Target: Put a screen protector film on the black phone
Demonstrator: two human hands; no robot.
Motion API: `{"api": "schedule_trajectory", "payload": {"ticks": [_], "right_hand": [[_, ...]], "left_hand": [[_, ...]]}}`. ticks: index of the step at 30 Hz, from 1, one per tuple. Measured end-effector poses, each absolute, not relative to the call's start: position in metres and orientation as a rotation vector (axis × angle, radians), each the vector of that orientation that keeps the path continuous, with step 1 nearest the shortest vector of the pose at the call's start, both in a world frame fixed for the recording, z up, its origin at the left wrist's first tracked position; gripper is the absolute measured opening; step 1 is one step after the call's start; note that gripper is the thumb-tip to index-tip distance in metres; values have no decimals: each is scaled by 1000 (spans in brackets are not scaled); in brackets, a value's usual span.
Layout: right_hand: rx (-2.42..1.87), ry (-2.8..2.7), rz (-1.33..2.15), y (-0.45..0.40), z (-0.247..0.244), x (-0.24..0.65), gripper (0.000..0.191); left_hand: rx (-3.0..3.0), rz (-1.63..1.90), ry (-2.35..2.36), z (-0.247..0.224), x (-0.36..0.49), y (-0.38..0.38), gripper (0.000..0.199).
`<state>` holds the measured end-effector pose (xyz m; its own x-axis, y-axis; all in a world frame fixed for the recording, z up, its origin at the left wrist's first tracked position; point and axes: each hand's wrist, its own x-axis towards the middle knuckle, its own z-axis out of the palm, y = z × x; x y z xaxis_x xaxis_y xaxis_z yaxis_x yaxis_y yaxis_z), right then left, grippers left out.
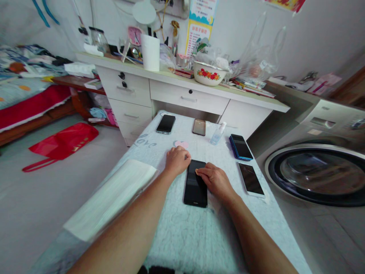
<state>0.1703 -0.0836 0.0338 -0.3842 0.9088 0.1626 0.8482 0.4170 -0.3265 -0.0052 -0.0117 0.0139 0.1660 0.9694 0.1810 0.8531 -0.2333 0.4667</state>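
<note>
A black smartphone (pixel 195 190) lies face up on the cloth-covered table, between my two hands. My left hand (pixel 177 159) is closed, its curled fingertips at the phone's upper left corner. The fingers of my right hand (pixel 215 179) are pressed together on the screen, near its upper right side. A small tan bit shows at those fingertips; whether it is a held thing or a fingertip, I cannot make out. Something pale and crumpled (pixel 214 202) lies under my right wrist, partly hidden. Beyond the hands stand a clear spray bottle (pixel 218 134) and a phone case (pixel 199 127).
Other phones lie on the table: a black one (pixel 165 124) at far left, a blue-edged one (pixel 241 147) and a white-framed one (pixel 251 179) at right. A pack of white tissues (pixel 114 198) rests by my left forearm. A washing machine (pixel 316 133) stands at right.
</note>
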Motion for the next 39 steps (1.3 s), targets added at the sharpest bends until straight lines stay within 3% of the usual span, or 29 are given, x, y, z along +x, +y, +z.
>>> {"api": "schedule_trajectory", "payload": {"ticks": [22,39], "right_hand": [[-1744,-2166,135,-77,29,184,27],[-1318,-2466,374,-93,41,171,24]], "left_hand": [[2181,661,1754,12,-5,-13,15],[2192,660,1760,12,-5,-13,15]]}}
